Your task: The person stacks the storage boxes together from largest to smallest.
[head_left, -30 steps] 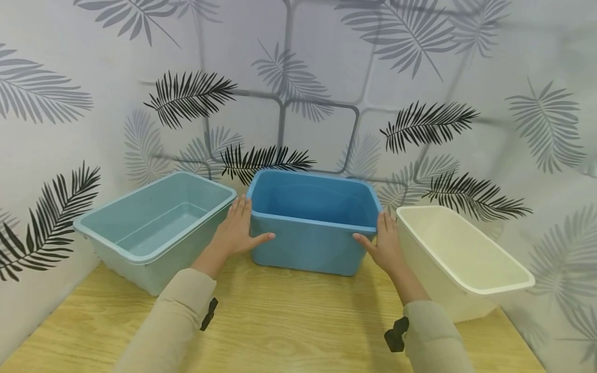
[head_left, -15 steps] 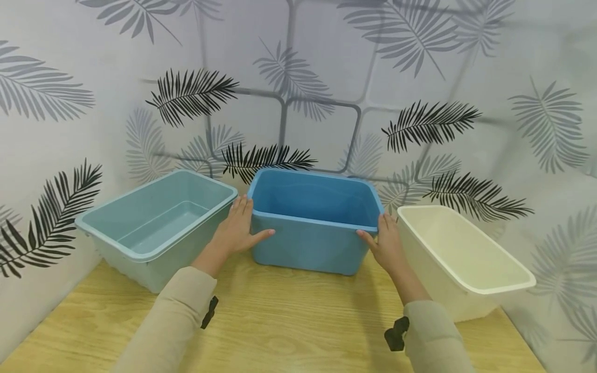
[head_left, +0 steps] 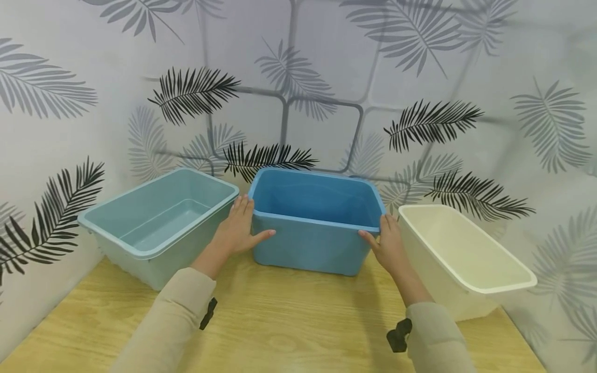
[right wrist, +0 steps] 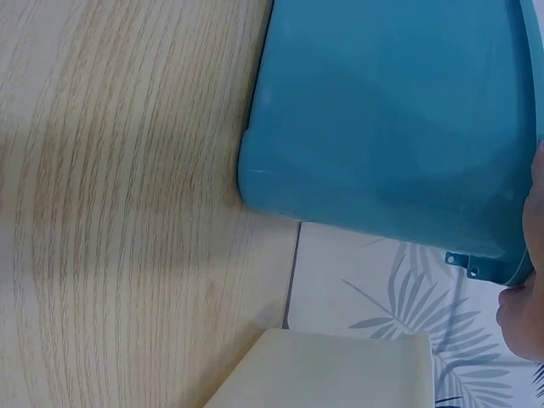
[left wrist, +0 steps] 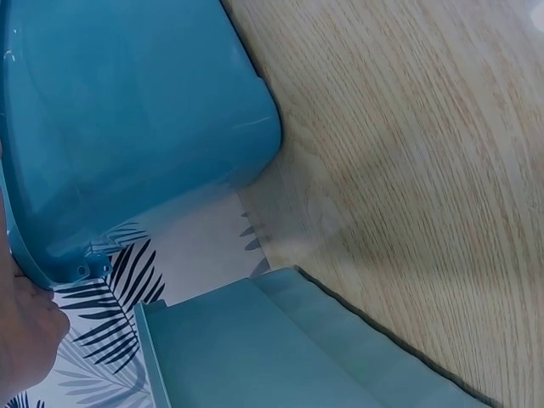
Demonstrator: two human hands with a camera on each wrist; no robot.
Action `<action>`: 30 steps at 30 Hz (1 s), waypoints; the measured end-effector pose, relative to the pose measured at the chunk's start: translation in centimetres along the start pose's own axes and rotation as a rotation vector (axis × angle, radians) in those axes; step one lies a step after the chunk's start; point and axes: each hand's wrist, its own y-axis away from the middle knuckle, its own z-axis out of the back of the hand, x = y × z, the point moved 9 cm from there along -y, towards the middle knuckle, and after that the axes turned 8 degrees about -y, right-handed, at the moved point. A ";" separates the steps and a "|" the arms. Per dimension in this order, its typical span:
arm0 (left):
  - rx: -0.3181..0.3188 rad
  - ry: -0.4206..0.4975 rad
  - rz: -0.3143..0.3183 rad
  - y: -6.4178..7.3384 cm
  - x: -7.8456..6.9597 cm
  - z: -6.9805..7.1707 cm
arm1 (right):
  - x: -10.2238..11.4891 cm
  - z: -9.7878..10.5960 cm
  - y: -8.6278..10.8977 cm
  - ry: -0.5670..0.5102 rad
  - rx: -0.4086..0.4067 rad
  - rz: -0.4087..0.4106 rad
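Observation:
A blue plastic tub (head_left: pixel 308 244) stands on the wooden table between my two hands. My left hand (head_left: pixel 232 234) rests on its near left corner, fingers stretched along the rim and thumb laid across the front wall. At the near right corner my right hand (head_left: pixel 391 247) does the same, its thumb just under the front rim. The tub's interior shows nothing in it. In the left wrist view the tub's side wall (left wrist: pixel 136 110) comes down to the table. From the right wrist the opposite side (right wrist: pixel 382 127) shows, with fingers at the rim's edge.
A pale teal tub (head_left: pixel 154 251) sits at an angle on the left, its rim close to my left hand. On the right stands a cream tub (head_left: pixel 448 280), near my right hand. A leaf-patterned wall (head_left: pixel 326 67) rises behind the wooden table (head_left: pixel 289 321).
The head view has shifted very slightly. My right thumb has slid a little to the right along the front of the blue tub. Otherwise hands and tubs keep their places.

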 end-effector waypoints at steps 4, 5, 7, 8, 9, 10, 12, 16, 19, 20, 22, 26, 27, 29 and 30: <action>-0.012 -0.015 -0.003 0.1 -0.2 0.2 | 0.0 0.3 0.1 0.006 -0.016 0.015; -0.016 -0.022 -0.003 0.1 -0.3 0.3 | 0.0 0.4 0.1 0.006 -0.021 0.019; -0.024 -0.034 -0.004 0.1 -0.4 0.4 | 0.1 0.5 0.1 0.006 -0.023 0.023; -0.027 -0.038 -0.004 0.1 -0.4 0.4 | 0.1 0.5 0.2 0.009 -0.020 0.023; -0.028 -0.043 -0.005 0.1 -0.4 0.4 | 0.0 0.4 0.2 0.016 -0.015 0.022; -0.030 -0.045 -0.005 0.1 -0.4 0.4 | 0.0 0.4 0.1 0.020 -0.009 0.019; -0.029 -0.048 -0.005 0.2 -0.4 0.4 | -0.1 0.3 0.2 0.027 0.007 0.008; -0.019 -0.043 0.000 0.2 -0.2 0.3 | -0.2 0.0 0.2 0.045 0.034 -0.007; -0.020 -0.040 0.006 0.0 0.0 0.2 | -0.3 -0.1 0.1 0.053 0.041 -0.008; -0.019 -0.038 0.010 -0.1 0.1 0.1 | -0.3 -0.2 0.1 0.052 0.039 -0.008; -0.021 -0.036 0.017 -0.2 0.2 0.1 | -0.3 -0.2 0.0 0.058 0.035 -0.004; -0.017 -0.031 0.026 -0.6 0.3 0.1 | -0.3 -0.1 0.0 0.063 0.026 0.005; -0.016 -0.031 0.027 -0.7 0.3 0.1 | -0.4 -0.1 0.0 0.064 0.024 0.004; -0.017 -0.029 0.026 -0.9 0.2 0.1 | -0.5 0.0 0.0 0.057 0.022 0.001; -0.021 -0.026 0.025 -0.9 0.2 0.1 | -0.5 0.0 0.0 0.053 0.021 -0.002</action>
